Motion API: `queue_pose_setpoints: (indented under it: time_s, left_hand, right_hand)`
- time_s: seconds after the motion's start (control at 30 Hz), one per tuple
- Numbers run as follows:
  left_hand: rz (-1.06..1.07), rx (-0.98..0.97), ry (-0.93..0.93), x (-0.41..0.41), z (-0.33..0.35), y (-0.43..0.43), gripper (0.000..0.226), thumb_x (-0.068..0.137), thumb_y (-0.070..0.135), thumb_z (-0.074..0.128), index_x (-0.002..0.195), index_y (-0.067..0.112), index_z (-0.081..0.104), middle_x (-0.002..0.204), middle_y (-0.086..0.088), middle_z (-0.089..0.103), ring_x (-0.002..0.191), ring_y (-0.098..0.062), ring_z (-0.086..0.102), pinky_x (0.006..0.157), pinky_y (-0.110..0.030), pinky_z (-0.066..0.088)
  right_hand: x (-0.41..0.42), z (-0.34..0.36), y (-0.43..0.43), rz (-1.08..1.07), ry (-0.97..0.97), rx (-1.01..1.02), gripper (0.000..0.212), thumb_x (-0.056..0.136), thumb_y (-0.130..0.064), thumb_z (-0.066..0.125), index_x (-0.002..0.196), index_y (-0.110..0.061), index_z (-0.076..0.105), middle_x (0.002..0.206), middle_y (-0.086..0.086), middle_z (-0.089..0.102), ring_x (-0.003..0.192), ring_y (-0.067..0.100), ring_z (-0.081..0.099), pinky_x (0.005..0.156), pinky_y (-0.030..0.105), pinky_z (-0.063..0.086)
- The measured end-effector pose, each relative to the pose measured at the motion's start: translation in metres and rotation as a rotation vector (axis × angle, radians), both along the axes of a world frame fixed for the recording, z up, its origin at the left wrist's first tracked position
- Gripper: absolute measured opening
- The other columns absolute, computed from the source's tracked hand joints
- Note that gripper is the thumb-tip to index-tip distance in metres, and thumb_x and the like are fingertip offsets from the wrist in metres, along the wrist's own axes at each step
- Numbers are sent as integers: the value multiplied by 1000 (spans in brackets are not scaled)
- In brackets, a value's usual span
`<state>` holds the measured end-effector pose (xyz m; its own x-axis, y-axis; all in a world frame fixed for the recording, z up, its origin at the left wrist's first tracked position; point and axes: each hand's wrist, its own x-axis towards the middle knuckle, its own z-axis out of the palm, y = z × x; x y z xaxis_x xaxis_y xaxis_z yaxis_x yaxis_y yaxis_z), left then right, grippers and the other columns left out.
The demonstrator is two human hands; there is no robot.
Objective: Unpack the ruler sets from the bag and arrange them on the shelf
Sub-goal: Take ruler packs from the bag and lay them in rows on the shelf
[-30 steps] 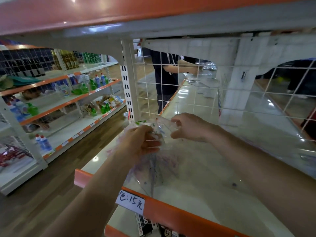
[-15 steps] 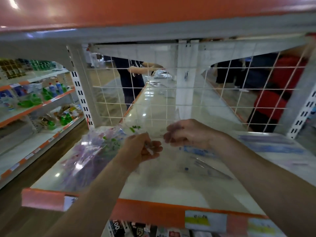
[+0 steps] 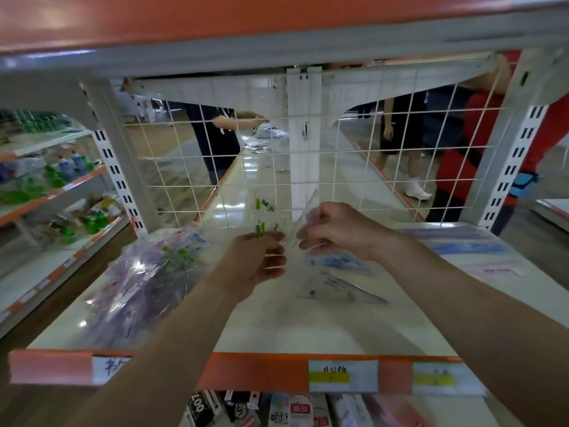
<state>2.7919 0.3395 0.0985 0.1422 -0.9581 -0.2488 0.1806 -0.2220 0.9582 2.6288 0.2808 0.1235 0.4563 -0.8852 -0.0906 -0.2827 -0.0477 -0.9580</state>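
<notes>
Shop shelving fills the view: we stand at a cream shelf [image 3: 277, 328] with an orange front edge and a white wire grid [image 3: 191, 167] at its back. Our left hand [image 3: 255, 263] has its fingers curled round the lower end of a clear ruler set [image 3: 261, 224] with green print, held upright above the shelf. Our right hand [image 3: 341, 232] pinches clear plastic just beside it, and we cannot tell whether that is the same packet or a second one.

What worries us is the plastic itself. It looks slick, and each grip sits on only an edge, so a packet could slide out and drop onto the sets below. If both hands are on one packet and pull apart, the sleeve could tear. The bag [image 3: 141, 282] lies slumped near the shelf's left end with its mouth towards us; a nudge from our forearm might tip it over the edge or spill it. A set pushed too far back could poke through the grid.

We count two hands, one bag and at least three laid-out sets [image 3: 348, 288] on the shelf. Clear plastic over a pale board makes the exact number uncertain, and those in the bag are too jumbled to count. Three price labels [image 3: 343, 375] sit on the front edge, and three people [image 3: 215, 140] show beyond the grid.
</notes>
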Motion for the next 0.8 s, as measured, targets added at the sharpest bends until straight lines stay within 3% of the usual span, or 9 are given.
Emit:
queue_pose_setpoints:
  time_s: [0.17, 0.27, 0.33, 0.43, 0.57, 0.67, 0.8]
  left_hand:
    - [-17, 100, -30, 2, -2, -1, 11, 94, 16, 53, 98, 10, 62, 67, -5, 54, 40, -9, 36, 36, -16, 24]
    - [-37, 97, 73, -1, -2, -2, 16, 95, 21, 53, 100, 9, 62, 70, -7, 62, 37, -7, 36, 33, -15, 24]
    - [13, 48, 98, -2, -4, -2, 17, 93, 10, 55, 109, 5, 61, 71, -6, 65, 40, -7, 40, 33, -17, 29]
    - [106, -22, 117, -1, -7, -2, 19, 91, 0, 55, 108, 5, 61, 70, -7, 67, 48, -10, 47, 38, -19, 36]
    - [186, -88, 22, 1, -9, -2, 26, 87, 0, 59, 110, 12, 62, 76, -6, 70, 56, -13, 52, 48, -22, 39]
    - [163, -102, -2, -3, -9, 0, 24, 86, 0, 61, 106, 13, 63, 85, -7, 70, 56, -12, 52, 49, -22, 38]
    - [99, -58, 16, -6, -7, -1, 12, 90, 6, 58, 98, 11, 64, 83, -7, 69, 58, -13, 51, 50, -23, 37]
  right_hand:
    - [-6, -5, 1, -27, -149, -30, 13, 86, -2, 64, 92, -11, 56, 97, 7, 73, 91, 14, 70, 81, 24, 56]
    - [-7, -7, 3, 79, -155, -35, 8, 86, -1, 63, 90, -9, 62, 97, -1, 72, 99, 10, 67, 89, 24, 53]
    - [-7, -11, 6, 116, -110, -39, 12, 86, 2, 62, 87, -9, 64, 100, -4, 69, 98, 10, 65, 88, 23, 51]
    - [-12, -15, 5, 52, -76, -30, 19, 90, 2, 58, 101, -12, 65, 108, 4, 66, 95, 15, 64, 81, 24, 56]
    - [-25, -12, 5, -46, -199, 194, 22, 98, -9, 49, 115, -6, 62, 104, 12, 72, 85, 22, 71, 60, 25, 56]
    - [-28, -10, 10, 64, -37, 210, 24, 96, -20, 54, 113, -4, 61, 98, 10, 74, 74, 15, 70, 56, 21, 52]
    - [-27, -10, 12, 88, 84, 101, 19, 94, -9, 56, 112, -8, 62, 91, 7, 74, 62, 7, 66, 52, 17, 45]
